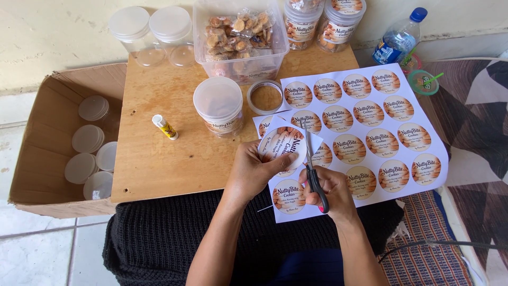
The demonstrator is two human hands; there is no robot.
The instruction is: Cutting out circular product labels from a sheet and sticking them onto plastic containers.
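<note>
My left hand (254,172) pinches a paper piece with a round printed label (283,143) above the table's near edge. My right hand (328,193) grips black-handled scissors (312,164), blades pointing up and cutting along the label's right side. Beneath both hands lies a white sheet of several round labels (370,127), spread over the right part of the low wooden table (159,127).
A lidded plastic jar (218,106), a tape roll (265,97) and a glue stick (165,127) sit on the table. A clear tub of cookies (241,37), empty and filled jars stand at the back. A cardboard box (53,148) of jars sits left; a water bottle (399,37) right.
</note>
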